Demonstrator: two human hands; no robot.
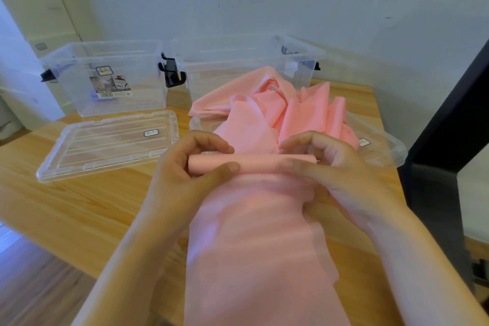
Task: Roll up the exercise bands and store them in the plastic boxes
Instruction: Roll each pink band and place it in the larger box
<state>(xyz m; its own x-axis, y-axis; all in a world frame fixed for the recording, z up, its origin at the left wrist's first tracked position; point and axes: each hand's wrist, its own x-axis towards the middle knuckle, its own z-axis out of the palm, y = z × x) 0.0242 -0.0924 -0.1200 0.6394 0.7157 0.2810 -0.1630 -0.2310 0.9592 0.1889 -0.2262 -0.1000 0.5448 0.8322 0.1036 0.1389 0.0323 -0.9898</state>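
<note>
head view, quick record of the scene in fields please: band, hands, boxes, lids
band: pink band, partly rolled into a tube; loose length runs toward the person
heap: crumpled pink material behind the tube
left hand: left hand pinches the tube's left end
right hand: right hand curls round the tube's right end
boxes: left box and right box, clear, both open
lids: left lid flat on the wooden table; right lid under the heap

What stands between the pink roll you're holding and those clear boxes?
Only the loose heap of pink band, lying between the roll and the right box. Both boxes are open; the left box has just its flat lid before it.
</note>
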